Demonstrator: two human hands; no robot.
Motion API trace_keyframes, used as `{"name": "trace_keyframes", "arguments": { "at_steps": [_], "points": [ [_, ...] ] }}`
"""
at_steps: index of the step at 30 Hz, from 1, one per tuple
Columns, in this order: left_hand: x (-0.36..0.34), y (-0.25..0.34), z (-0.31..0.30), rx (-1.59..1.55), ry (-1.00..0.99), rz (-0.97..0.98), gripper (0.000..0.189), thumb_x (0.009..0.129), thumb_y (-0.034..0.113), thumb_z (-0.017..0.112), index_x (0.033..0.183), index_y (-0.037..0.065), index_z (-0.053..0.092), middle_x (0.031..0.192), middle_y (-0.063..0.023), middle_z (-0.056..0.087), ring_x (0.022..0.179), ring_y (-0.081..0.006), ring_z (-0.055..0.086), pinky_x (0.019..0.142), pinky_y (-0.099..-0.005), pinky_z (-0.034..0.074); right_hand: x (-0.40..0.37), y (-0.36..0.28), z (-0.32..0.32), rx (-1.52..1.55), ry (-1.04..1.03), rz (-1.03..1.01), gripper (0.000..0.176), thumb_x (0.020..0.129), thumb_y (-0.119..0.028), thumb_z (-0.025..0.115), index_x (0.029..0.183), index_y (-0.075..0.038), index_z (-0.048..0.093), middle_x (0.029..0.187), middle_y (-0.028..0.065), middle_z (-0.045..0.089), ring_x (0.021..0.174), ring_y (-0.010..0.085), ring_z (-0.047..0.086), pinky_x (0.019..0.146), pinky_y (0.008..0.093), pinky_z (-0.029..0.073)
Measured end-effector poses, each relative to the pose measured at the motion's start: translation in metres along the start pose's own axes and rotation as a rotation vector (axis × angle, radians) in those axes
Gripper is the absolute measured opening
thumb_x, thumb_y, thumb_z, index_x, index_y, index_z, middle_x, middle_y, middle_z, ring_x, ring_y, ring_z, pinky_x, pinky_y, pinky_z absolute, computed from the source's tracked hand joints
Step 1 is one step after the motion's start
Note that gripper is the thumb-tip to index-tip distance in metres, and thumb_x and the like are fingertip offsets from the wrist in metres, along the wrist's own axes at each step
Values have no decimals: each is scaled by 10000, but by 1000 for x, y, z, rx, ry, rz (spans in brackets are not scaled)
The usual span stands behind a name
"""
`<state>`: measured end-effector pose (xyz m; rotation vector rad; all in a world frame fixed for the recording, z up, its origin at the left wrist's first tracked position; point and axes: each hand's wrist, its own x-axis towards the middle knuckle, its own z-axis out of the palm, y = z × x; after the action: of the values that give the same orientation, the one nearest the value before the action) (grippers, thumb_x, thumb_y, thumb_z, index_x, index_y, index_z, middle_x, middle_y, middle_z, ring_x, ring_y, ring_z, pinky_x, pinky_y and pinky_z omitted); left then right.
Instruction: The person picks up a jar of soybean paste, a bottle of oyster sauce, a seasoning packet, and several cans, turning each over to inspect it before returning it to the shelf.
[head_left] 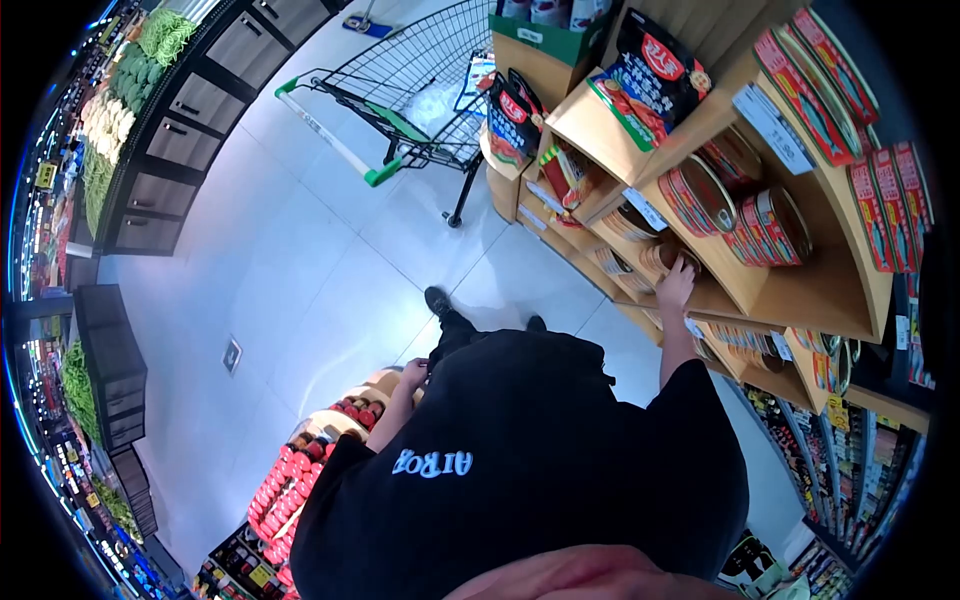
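Note:
My right hand (677,284) reaches into a middle compartment of the wooden shelf on the right. Its fingers curl over the edge of a round, flat tin can (656,260), which stays among similar cans on the shelf. Above that compartment stand larger red-labelled oval fish cans (697,194). Down by my left side, my left hand (413,375) hangs with its fingers curled in. Whatever it may hold is too small to make out. Near it is a display of red-lidded jars (290,478).
A wire shopping cart (400,90) with a green-ended handle stands ahead, a clear plastic bag (432,105) inside. Black food bags (655,75) sit on the shelf top. Vegetable counters (190,130) line the left side beyond the tiled floor (290,230).

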<state>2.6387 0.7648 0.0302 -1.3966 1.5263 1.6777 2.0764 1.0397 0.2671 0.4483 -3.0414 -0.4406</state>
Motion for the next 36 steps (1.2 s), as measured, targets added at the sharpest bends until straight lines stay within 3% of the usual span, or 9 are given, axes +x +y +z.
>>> {"name": "trace_keyframes", "arguments": {
  "at_steps": [7, 8, 13, 16, 19, 21, 24, 29, 36],
  "points": [
    [89, -9, -84, 24, -23, 131, 313, 823, 140, 574, 1097, 40, 691, 981, -166, 712, 878, -247, 691, 816, -340, 530, -131, -89, 103, 332, -78, 228, 713, 722, -168, 660, 1342, 27, 367, 1355, 308, 399, 1241, 453, 414, 1043, 456, 382],
    [93, -6, -101, 7, -14, 143, 312, 827, 129, 566, 1098, 35, 689, 981, -161, 713, 869, -241, 692, 806, -339, 535, -149, -108, 102, 348, -257, 292, 652, 723, -192, 671, 1299, 15, 446, 1337, 306, 428, 1217, 436, 449, 1031, 445, 401],
    [119, -8, -195, -10, -106, 106, 310, 842, 188, 569, 1034, -25, 689, 893, -145, 711, 708, -214, 688, 651, -345, 561, -195, -188, 138, 407, -508, 128, 490, 708, -333, 747, 1076, -25, 647, 1040, 178, 657, 997, 314, 626, 894, 399, 494],
    [174, -34, -243, 342, -24, 177, 295, 787, 296, 580, 942, 101, 738, 905, -177, 702, 874, -307, 683, 820, -396, 528, -172, -254, 113, 523, -475, 124, 502, 733, -365, 751, 1080, -17, 648, 968, 159, 683, 905, 295, 660, 834, 367, 520],
    [178, 38, -296, 167, 449, 362, 277, 912, 274, 510, 974, 107, 722, 939, -179, 688, 912, -353, 656, 811, -436, 515, -131, -316, 84, 642, -481, 18, 480, 789, -353, 708, 1097, 8, 638, 1038, 178, 684, 973, 295, 655, 866, 373, 509],
    [155, 137, -337, -10, 778, 749, 195, 948, 180, 514, 960, 66, 671, 860, -155, 667, 822, -341, 634, 719, -430, 491, -103, -362, 59, 668, -439, -44, 497, 804, -388, 694, 1091, 13, 632, 1046, 174, 681, 963, 281, 661, 867, 363, 507],
    [154, 258, -387, -25, 981, 1095, 130, 914, 90, 550, 963, 79, 670, 901, -101, 659, 841, -297, 608, 728, -388, 474, -62, -438, 29, 792, -374, -148, 554, 836, -438, 676, 1141, 17, 595, 1053, 169, 677, 970, 265, 659, 860, 353, 509],
    [152, 371, -425, 237, 947, 1330, 150, 886, 154, 570, 988, 90, 659, 1010, -75, 639, 1053, -273, 563, 958, -455, 392, 3, -557, 29, 922, -244, 29, 682, 872, -453, 636, 1330, 6, 425, 1205, 224, 605, 1080, 310, 617, 924, 359, 479],
    [190, 375, -431, 433, 837, 1353, 164, 831, 206, 592, 879, 70, 670, 960, -86, 626, 1096, -296, 528, 1041, -501, 340, 48, -650, 8, 902, -217, 150, 564, 839, -230, 627, 1317, 13, 455, 1236, 269, 568, 1156, 392, 553, 985, 423, 432]
  ]
}}
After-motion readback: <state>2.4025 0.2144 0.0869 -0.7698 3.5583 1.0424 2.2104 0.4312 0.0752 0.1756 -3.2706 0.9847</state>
